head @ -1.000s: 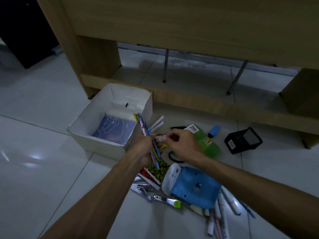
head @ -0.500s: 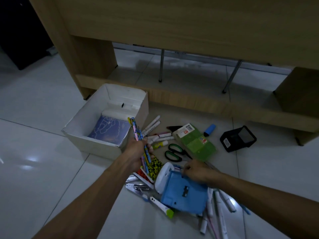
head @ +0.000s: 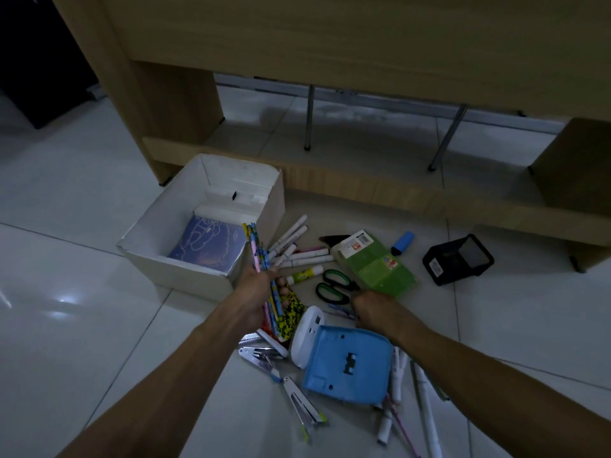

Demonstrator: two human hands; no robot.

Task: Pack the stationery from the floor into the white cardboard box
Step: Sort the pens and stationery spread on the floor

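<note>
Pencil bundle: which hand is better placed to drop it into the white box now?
Left. The left hand already grips the pencil bundle right beside the white box; the right hand is down among loose pens near the scissors.

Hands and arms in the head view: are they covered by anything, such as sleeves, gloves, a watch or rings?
Nothing shows. The left hand and right hand are bare, both forearms are uncovered to the frame edge, and neither wrist carries a watch or band.

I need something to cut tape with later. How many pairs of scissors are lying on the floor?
1: the green-handled scissors lie on the tile between the glue stick and the green packet, just ahead of the right hand. Others may be hidden in the pile.
</note>
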